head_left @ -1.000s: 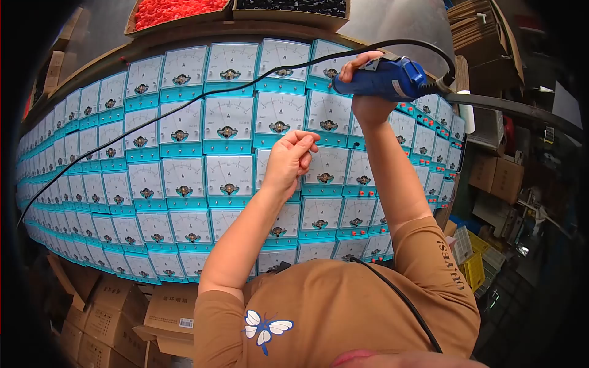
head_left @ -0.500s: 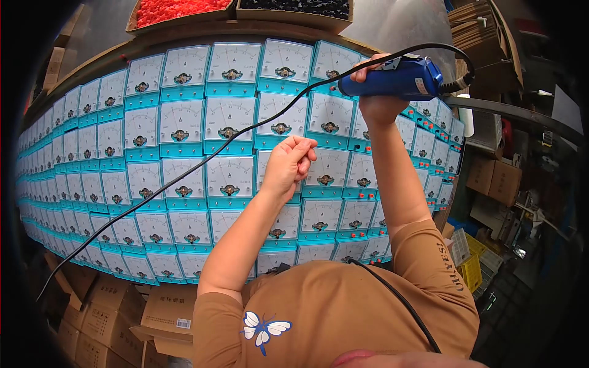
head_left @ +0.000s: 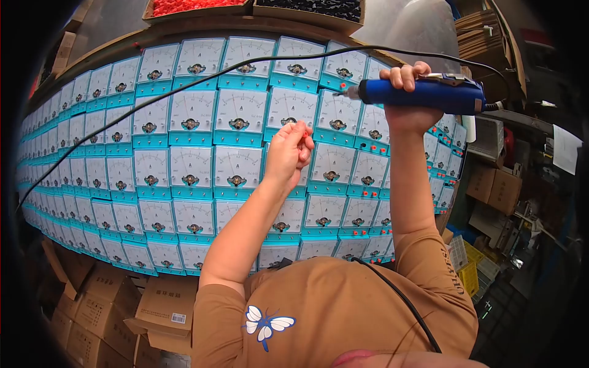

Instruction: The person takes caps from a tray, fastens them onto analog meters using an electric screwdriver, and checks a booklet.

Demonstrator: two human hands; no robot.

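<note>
My right hand point(head_left: 410, 92) is wrapped round a blue electric screwdriver point(head_left: 454, 96), held level with its bit pointing left. The bit's tip point(head_left: 338, 94) is over the panel meters, close to a red terminal cap point(head_left: 343, 86) on one of them; I cannot tell whether it touches. My left hand point(head_left: 288, 152) is closed in a pinch over the meters, with a small red cap point(head_left: 305, 134) showing between the fingertips. Beneath both hands lie rows of white-faced ammeters point(head_left: 236, 110) with turquoise bases. Several on the right carry red and black caps on their terminals.
Behind the meters stand a box of red caps point(head_left: 199, 6) and a box of black caps point(head_left: 310, 9). A black cable point(head_left: 202, 78) from the screwdriver arches across the meters. Cardboard cartons point(head_left: 110, 306) are stacked at lower left; more cartons point(head_left: 494, 184) stand at right.
The screwdriver has swung so that its bit shows, pointing left. Its cable has shifted up across the meters. The red cap in my left fingers now shows, and the view has shifted slightly.
</note>
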